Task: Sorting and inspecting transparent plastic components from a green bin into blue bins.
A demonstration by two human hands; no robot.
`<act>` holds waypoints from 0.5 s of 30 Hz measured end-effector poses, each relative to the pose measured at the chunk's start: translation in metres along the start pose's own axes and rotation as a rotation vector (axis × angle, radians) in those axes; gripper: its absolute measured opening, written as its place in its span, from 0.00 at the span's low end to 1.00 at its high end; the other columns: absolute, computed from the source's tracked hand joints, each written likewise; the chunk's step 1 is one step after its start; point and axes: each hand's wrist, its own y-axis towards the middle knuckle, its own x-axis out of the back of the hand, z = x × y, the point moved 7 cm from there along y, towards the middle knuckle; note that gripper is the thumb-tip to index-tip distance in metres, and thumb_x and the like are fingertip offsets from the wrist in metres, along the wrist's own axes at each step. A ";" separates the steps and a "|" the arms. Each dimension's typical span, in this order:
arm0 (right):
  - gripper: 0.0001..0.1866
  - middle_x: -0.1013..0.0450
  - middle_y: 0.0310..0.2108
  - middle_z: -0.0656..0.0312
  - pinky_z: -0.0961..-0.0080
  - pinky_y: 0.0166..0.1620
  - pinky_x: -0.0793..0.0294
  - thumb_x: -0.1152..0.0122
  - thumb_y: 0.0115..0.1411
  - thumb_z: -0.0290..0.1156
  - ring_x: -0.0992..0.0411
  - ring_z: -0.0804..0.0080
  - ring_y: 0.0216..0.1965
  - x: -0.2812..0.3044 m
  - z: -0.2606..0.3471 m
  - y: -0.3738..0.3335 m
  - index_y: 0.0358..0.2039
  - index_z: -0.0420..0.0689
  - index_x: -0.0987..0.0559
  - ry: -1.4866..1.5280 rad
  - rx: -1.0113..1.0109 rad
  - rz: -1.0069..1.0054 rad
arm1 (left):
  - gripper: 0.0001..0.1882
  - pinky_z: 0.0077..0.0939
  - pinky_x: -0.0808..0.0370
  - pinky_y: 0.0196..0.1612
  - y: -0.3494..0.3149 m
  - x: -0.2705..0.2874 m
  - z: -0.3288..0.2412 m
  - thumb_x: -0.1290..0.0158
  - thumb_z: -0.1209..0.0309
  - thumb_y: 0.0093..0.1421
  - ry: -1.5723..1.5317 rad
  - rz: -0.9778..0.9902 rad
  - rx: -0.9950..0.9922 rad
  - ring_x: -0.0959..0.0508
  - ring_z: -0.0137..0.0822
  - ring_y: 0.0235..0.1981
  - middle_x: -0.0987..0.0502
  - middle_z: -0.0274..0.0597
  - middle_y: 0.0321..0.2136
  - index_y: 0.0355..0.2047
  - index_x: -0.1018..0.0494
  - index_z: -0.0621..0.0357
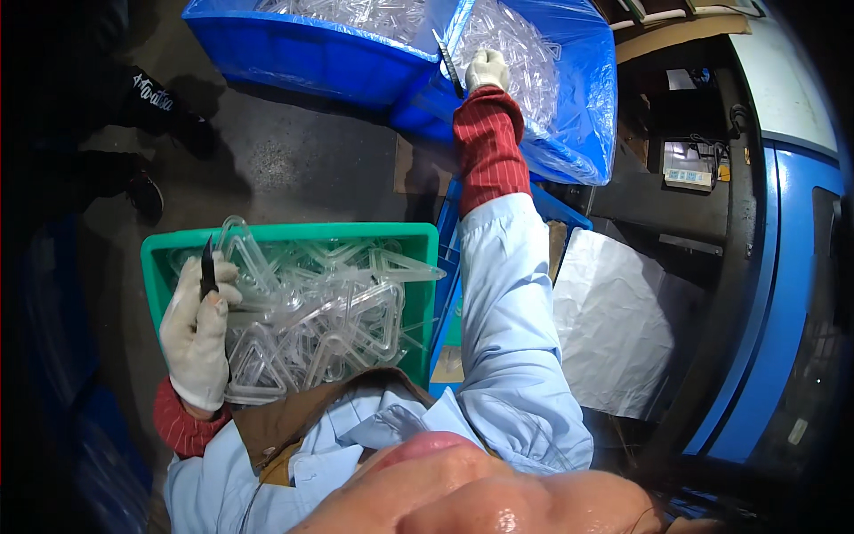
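Head cam: left hand (197, 329) is bent up over the green bin's (294, 232) left edge, fingers wrapped round a black blade (209, 270), point up. Clear parts (356, 311) fill that bin. Right arm's stretched way out past its far right corner, right hand (487, 71) knuckles-up over the blue bin's (598, 133) parts; can't tell if it's gripping any.

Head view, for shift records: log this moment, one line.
left hand: holds dark pointed tool over green bin | right hand: at clear plastic pieces in blue bin, grip unclear
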 end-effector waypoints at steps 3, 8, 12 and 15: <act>0.15 0.24 0.31 0.53 0.72 0.40 0.29 0.47 0.58 0.41 0.25 0.63 0.35 0.040 0.038 -0.033 0.35 0.42 0.21 0.279 0.377 0.014 | 0.16 0.23 0.36 0.44 0.000 -0.004 -0.007 0.56 0.66 0.63 -0.114 0.025 0.024 0.31 0.29 0.36 0.29 0.43 0.37 0.38 0.30 0.71; 0.08 0.24 0.31 0.57 0.78 0.39 0.28 0.48 0.57 0.27 0.25 0.70 0.34 0.177 0.147 -0.268 0.35 0.39 0.22 0.638 0.697 0.621 | 0.12 0.31 0.36 0.52 -0.022 -0.012 -0.038 0.59 0.73 0.63 -0.275 -0.076 -0.291 0.29 0.36 0.46 0.27 0.46 0.41 0.40 0.30 0.71; 0.17 0.27 0.38 0.52 0.73 0.45 0.30 0.40 0.52 0.27 0.28 0.65 0.40 0.209 0.133 -0.385 0.44 0.38 0.26 0.464 0.830 0.627 | 0.14 0.37 0.33 0.50 -0.054 -0.078 -0.080 0.48 0.81 0.50 0.205 0.239 -0.841 0.28 0.48 0.44 0.27 0.53 0.39 0.39 0.30 0.70; 0.21 0.28 0.43 0.51 0.70 0.46 0.30 0.39 0.51 0.31 0.29 0.59 0.43 0.213 0.085 -0.414 0.46 0.40 0.27 0.659 0.586 0.527 | 0.17 0.41 0.32 0.48 -0.074 -0.101 -0.078 0.48 0.82 0.45 0.224 0.288 -0.886 0.28 0.52 0.44 0.27 0.52 0.39 0.38 0.29 0.67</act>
